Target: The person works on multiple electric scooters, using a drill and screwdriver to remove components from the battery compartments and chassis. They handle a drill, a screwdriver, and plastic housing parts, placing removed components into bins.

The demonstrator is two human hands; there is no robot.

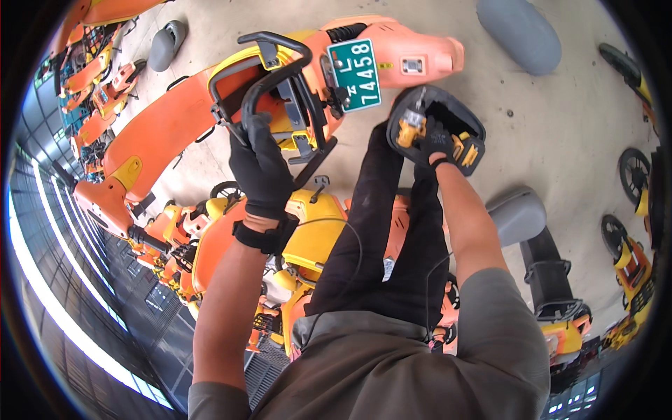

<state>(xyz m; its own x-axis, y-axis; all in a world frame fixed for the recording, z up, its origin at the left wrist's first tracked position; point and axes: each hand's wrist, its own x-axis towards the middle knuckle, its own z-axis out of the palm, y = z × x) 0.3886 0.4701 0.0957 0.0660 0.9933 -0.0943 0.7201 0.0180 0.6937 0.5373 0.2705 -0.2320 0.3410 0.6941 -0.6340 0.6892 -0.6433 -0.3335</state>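
My left hand (260, 171), in a black glove, is closed at the lower end of a black tubular rack (276, 78) on an orange and yellow scooter (164, 115). A thin dark piece shows beside its fingers, too small to name. My right hand (439, 138), also gloved, reaches into a dark grey hollow shell (478, 124) that resembles an upturned seat. Next to that hand lies a yellow cordless drill (411, 127), with smaller yellow pieces (465, 150) on its other side. The right fingertips are lost against the dark inside. A green plate (354, 75) is fixed at the scooter's rear.
Grey seats lie on the concrete floor (490, 77): one at the far right (521, 35), one at the far left (166, 46), another by my right elbow (518, 213). More orange and yellow scooters crowd the left and stand behind my legs. Wheels (633, 171) line the right edge.
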